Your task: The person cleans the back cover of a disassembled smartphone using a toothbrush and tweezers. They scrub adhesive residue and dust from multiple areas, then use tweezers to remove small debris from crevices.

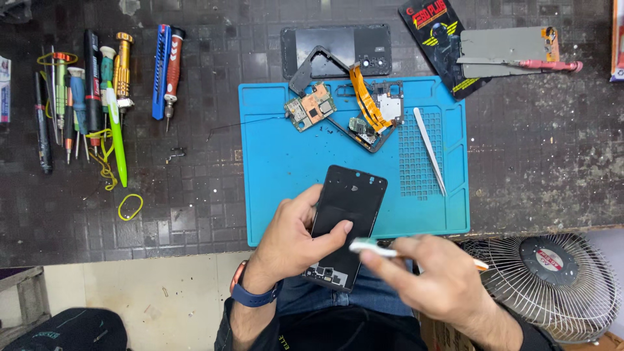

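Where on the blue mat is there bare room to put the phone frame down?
Bare patch: the blue mat's left half, below the circuit board and left of the phone frame in the left hand. Crowded: the mat's top centre with the flex-cable assembly, and the tweezers over the grid at right.

right hand (437, 276) motion-blurred | its white tool (372, 247) unclear | fan (552, 286) cut off by edge

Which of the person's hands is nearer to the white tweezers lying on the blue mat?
The right hand. It is below the tweezers, at the mat's near edge, holding a small white tool. The left hand is farther left, holding the black phone frame.
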